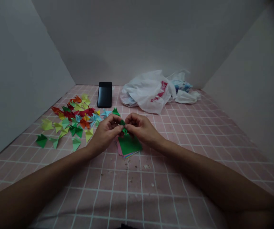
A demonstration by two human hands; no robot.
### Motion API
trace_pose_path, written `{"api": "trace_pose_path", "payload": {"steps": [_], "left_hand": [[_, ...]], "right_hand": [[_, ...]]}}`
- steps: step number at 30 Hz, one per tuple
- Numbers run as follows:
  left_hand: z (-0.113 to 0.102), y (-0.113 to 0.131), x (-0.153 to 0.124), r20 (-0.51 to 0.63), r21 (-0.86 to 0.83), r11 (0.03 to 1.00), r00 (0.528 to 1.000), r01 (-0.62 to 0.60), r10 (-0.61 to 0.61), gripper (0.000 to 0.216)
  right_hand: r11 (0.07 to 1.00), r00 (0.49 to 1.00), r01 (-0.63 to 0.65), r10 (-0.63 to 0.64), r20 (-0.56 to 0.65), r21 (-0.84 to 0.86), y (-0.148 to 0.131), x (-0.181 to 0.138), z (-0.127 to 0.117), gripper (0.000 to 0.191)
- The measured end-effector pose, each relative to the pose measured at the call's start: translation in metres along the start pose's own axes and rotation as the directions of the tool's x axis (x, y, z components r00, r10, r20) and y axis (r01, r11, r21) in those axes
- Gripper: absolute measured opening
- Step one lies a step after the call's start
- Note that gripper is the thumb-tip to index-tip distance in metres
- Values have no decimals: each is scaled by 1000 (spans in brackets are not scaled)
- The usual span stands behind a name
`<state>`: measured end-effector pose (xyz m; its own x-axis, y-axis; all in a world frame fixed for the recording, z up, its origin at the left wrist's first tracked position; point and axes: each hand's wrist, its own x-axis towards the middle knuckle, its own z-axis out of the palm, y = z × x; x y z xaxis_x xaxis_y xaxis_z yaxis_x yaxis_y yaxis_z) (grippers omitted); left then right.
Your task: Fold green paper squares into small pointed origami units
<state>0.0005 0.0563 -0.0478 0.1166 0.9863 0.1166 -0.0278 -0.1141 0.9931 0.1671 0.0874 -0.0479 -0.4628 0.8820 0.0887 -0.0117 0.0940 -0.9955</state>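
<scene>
Between my two hands is a small folded piece of green paper, pinched from both sides. My left hand grips its left side with thumb and fingers, and my right hand grips the right side the same way. Fingers cover much of its shape. Just below lies a stack of square paper sheets, green on top, with pink, blue and yellow edges showing. Another green folded paper piece sits just beyond my left fingers.
Many folded paper pieces in several colours spread at the left. A black phone lies behind them. White plastic bags are heaped at the back. Small scraps dot the pink checked cloth. Pale walls enclose three sides.
</scene>
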Motion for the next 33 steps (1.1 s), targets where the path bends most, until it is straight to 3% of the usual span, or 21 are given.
{"api": "trace_pose_path", "payload": {"steps": [13,26,30,33], "left_hand": [[1,-3,0,-27,-29,1000,1000,7,-7,25],[-1,-7,0,-27,165,981,994,-100,105,18],[-2,-10,-2,-64,363,905,963,-221,261,11],[-3,-10,-3,-16,571,729,883,-378,470,6]], "right_hand": [[999,1000,20,-21,-11,-47,-1,1,-2,8],[987,998,69,-70,-7,-142,1,2,-2,7],[992,1000,-17,19,17,-122,-1,0,-3,14],[989,997,-58,65,45,-139,-1,1,-4,13]]}}
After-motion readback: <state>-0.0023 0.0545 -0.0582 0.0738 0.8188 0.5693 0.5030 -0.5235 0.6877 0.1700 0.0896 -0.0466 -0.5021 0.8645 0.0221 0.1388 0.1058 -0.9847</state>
